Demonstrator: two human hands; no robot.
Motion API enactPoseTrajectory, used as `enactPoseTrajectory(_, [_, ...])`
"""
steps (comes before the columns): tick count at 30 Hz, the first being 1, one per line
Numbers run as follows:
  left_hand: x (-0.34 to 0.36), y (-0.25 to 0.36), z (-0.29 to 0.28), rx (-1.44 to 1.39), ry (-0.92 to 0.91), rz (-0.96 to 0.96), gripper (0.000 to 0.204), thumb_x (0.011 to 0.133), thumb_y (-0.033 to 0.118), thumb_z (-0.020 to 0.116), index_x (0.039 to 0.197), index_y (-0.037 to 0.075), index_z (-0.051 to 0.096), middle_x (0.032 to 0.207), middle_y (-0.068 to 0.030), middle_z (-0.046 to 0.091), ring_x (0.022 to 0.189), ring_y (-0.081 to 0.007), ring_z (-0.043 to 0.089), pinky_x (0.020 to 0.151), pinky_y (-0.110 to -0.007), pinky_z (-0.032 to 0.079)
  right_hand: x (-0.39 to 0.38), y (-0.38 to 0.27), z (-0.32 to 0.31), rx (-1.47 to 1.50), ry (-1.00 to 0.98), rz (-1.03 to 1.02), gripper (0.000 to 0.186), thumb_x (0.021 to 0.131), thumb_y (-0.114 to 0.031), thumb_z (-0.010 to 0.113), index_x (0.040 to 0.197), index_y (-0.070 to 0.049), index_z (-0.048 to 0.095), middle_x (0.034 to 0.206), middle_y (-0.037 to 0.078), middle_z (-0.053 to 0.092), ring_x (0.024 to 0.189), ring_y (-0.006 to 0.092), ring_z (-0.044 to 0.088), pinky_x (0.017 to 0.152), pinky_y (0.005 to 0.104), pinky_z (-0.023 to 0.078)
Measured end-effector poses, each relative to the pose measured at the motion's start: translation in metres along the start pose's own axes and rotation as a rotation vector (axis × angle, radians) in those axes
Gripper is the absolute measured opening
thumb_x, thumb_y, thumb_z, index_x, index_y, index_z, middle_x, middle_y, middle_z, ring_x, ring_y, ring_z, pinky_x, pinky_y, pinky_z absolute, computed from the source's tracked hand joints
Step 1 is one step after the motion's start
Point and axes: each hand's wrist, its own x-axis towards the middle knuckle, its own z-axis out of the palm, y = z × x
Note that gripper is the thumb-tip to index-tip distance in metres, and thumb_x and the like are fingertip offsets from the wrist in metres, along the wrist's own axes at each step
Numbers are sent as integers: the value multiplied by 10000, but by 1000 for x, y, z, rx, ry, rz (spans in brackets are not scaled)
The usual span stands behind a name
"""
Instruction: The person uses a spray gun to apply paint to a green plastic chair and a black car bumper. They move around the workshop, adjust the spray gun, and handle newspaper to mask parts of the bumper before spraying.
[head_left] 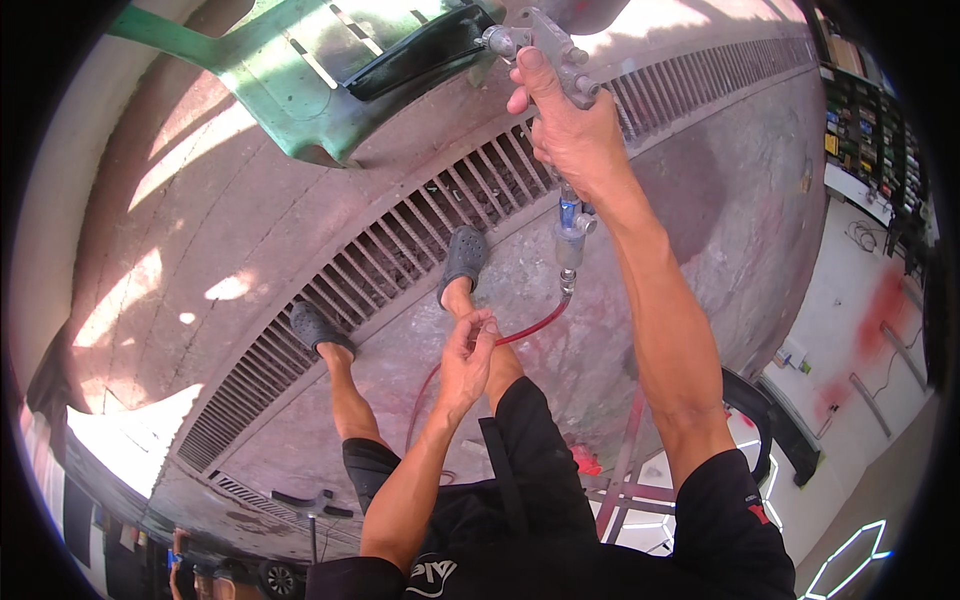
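My right hand [580,130] is wrapped around a silver spray gun [545,50], held up at the top of the view. The gun's nozzle faces left, close to the end of a long black panel [415,52]. That panel lies on a green plastic chair [270,95]. Below the gun's grip hangs an inline fitting [569,235] with a blue band, joined to a red air hose [535,328]. Lower down, near my thigh, my left hand [468,360] is closed around the hose with its fingers pinched.
A long metal floor grating [400,235] curves across the concrete; my grey clogs [463,262] stand at its edge. Behind me on the right are a reddish metal stand [622,470] and a black curved car part [775,425]. Loaded shelves [870,140] line the far right.
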Motion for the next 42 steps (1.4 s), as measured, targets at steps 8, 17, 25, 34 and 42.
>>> enactPoseTrajectory(8, [-152, -45, -139, 1300, 213, -20, 476, 922, 265, 729, 1332, 37, 646, 1340, -176, 650, 1336, -397, 530, 1085, -547, 414, 15, 4, -6, -159, 208, 10, 717, 908, -727, 708, 819, -17, 658, 549, -40, 449, 457, 68, 419, 450, 260, 330])
enactPoseTrajectory(17, [-202, -65, -188, 1175, 438, -492, 875, 870, 460, 780, 1560, 57, 422, 1624, -281, 341, 1372, -533, 450, 1080, -580, 484, -21, -2, 51, -187, -9, 21, 697, 951, -691, 682, 1058, -4, 737, 713, 4, 581, 664, 128, 526, 644, 312, 473])
enactPoseTrajectory(25, [-193, -64, -193, 1177, 447, -504, 848, 866, 454, 777, 1547, 77, 439, 1583, -276, 381, 1318, -525, 489, 1032, -589, 508, -48, 11, 80, -153, -233, 104, 722, 932, -723, 681, 1067, -16, 747, 667, -8, 550, 664, 108, 505, 625, 316, 448])
enactPoseTrajectory(34, [-190, -66, -195, 1228, 452, -499, 824, 848, 414, 781, 1526, 72, 461, 1560, -277, 408, 1286, -524, 509, 975, -596, 536, -16, 15, 25, -135, 38, 110, 718, 916, -757, 669, 950, -44, 747, 730, -7, 619, 668, 94, 558, 636, 295, 469])
enactPoseTrajectory(42, [-187, -61, -199, 1243, 435, -504, 819, 849, 425, 774, 1523, 78, 464, 1550, -264, 413, 1285, -520, 511, 980, -598, 530, 10, 33, -9, -43, 291, 6, 684, 962, -639, 705, 1104, 30, 695, 767, 15, 600, 499, 42, 440, 456, 242, 360])
